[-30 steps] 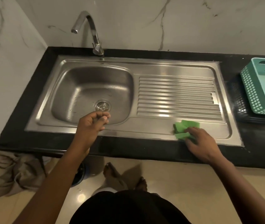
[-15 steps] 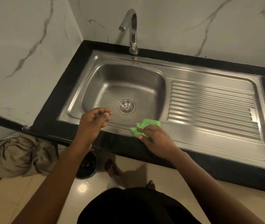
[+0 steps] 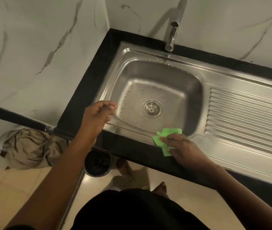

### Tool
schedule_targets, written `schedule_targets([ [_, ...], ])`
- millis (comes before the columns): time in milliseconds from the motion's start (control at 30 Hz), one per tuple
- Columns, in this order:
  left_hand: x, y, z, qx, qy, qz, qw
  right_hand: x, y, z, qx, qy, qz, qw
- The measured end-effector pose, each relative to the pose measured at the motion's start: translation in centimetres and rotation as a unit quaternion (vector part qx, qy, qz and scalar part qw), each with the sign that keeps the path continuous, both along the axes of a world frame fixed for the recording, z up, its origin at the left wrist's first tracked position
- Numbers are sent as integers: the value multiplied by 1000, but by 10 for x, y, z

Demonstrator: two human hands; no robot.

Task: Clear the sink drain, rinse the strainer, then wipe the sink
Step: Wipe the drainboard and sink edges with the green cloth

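The right hand (image 3: 182, 146) grips the bunched green cloth (image 3: 166, 133) at the strainer's (image 3: 152, 108) 6 o'clock and may miss droplets (image 3: 130, 103); whether the curled left hand (image 3: 97, 113) holds anything is unclear.

- My right hand (image 3: 181, 146) holds the green cloth (image 3: 168, 134) down on the sink (image 3: 165, 72) front rim.
- My left hand (image 3: 97, 113) hovers over the basin's left edge, fingers curled toward the thumb; can't tell if they hold anything.
- Strainer (image 3: 152, 108) sits in the drain, droplets around it.
- Dark bin (image 3: 98, 163) on the floor below.
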State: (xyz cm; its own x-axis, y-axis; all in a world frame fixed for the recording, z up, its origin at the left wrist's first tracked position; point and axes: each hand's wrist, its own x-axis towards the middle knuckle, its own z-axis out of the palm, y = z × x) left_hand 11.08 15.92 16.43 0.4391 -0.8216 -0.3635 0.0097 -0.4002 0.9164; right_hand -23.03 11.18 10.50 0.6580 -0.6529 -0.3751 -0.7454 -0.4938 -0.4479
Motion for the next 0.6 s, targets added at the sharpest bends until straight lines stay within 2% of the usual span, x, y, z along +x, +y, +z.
schedule_targets([
  [133, 30, -8, -5, 2, -8, -4, 1000, 96, -9, -4, 30, -67, 37, 997],
  [367, 76, -27, -6, -14, -20, 3, 1000, 267, -23, -12, 29, -100, 120, 987],
  [533, 89, -51, -4, -3, -16, -22, 1000, 287, -19, -7, 28, -121, 65, 990],
  [600, 89, -60, -6, -9, -12, -29, 999, 263, -9, -7, 15, -120, 100, 988],
])
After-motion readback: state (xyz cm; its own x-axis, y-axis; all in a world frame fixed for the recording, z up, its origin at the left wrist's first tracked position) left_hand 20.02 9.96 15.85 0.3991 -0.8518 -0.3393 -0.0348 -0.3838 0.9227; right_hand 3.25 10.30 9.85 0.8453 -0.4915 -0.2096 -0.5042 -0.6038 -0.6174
